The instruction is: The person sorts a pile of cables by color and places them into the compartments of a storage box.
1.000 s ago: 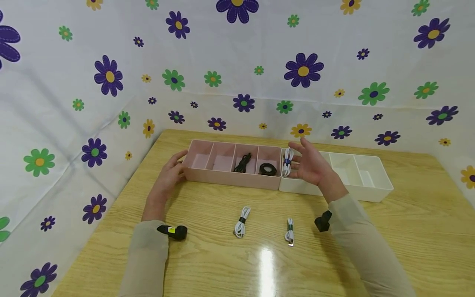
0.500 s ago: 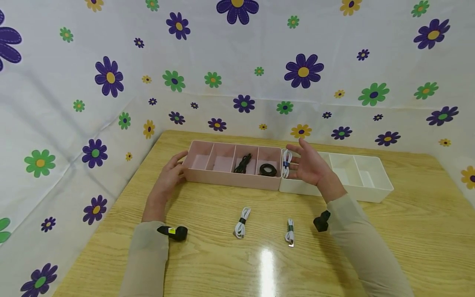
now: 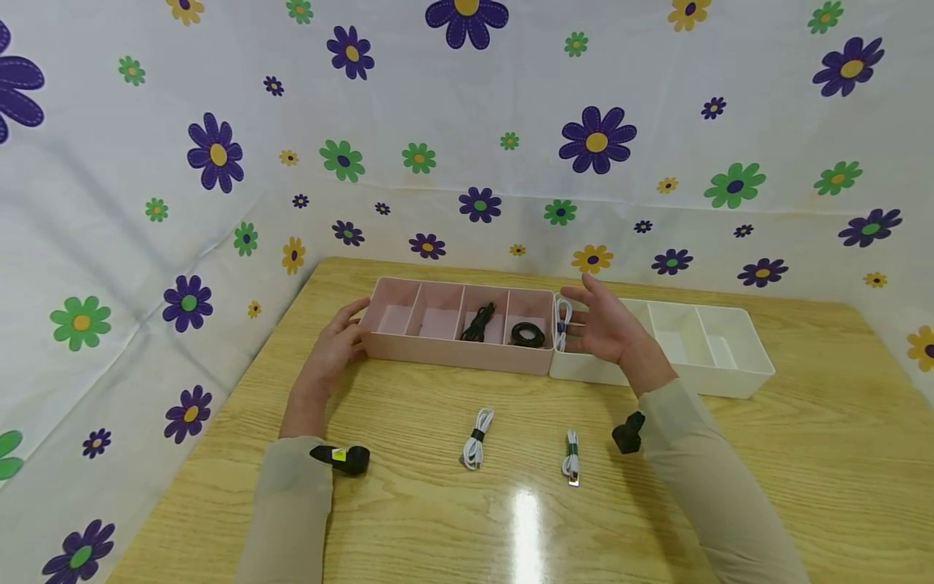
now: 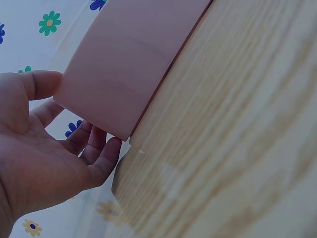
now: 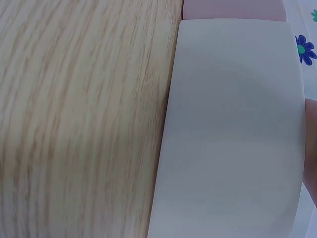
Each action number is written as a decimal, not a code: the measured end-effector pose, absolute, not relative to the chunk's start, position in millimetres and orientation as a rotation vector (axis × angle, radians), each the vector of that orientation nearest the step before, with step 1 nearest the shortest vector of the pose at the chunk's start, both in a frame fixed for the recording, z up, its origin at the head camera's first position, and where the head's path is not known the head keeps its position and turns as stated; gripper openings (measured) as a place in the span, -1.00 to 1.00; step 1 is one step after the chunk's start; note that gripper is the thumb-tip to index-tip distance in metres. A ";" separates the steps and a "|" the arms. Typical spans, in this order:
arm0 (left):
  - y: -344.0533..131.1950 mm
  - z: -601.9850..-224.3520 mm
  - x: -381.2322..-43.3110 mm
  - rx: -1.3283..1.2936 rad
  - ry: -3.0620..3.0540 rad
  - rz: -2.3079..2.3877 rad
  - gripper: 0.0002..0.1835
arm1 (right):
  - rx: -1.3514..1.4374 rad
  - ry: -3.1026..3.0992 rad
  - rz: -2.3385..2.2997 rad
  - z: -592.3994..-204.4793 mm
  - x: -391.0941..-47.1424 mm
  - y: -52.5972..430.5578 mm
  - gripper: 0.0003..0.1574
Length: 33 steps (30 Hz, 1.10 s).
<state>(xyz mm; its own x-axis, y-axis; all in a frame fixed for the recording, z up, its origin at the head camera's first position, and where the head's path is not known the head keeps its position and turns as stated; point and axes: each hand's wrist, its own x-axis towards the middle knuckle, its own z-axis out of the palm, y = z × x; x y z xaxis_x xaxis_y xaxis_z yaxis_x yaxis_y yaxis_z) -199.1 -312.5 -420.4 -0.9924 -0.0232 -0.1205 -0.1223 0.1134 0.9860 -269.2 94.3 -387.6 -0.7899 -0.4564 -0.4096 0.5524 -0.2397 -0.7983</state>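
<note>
In the head view my left hand [image 3: 330,353] touches the left end of the pink divided box [image 3: 456,350]. The left wrist view has its thumb and fingertips against that end wall, the fingers loosely bent. My right hand [image 3: 611,326] reaches into the leftmost compartment of the white divided box [image 3: 730,381], fingers spread and relaxed. Those fingers lie against a bundled white cable [image 3: 562,323] with a blue tie, which stands near the left wall. In the right wrist view the white box's front wall [image 5: 233,129] covers most of the hand.
A black cable bundle [image 3: 477,323] and a black coil [image 3: 527,334] lie in the pink box's two right compartments. Two tied white cables, a left one [image 3: 477,440] and a right one [image 3: 571,458], lie on the wooden table [image 3: 409,503]. Behind hangs flowered cloth [image 3: 438,81].
My right hand has shifted slightly left, and the white cable with the blue tie has moved left and turned a little with it. My left hand keeps its place on the pink box.
</note>
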 end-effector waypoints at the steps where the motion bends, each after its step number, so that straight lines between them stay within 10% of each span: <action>1: -312.5 -420.6 -199.0 -0.151 2.287 2.038 -0.38 | 0.128 1.389 -2.063 -387.9 -269.5 94.0 -0.02; 33: -313.1 -422.8 -201.5 -0.146 2.276 2.056 -0.37 | 0.321 1.511 -1.995 -388.9 -275.4 82.3 -0.15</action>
<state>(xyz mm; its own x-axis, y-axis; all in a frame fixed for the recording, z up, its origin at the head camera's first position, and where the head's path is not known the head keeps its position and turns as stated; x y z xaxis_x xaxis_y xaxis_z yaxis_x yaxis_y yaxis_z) -201.5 -313.1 -422.8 -0.9930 -0.0230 -0.1157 -0.1174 0.0998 0.9880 -275.4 82.3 -388.9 -0.7857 -0.3198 -0.5295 0.5963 -0.1642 -0.7858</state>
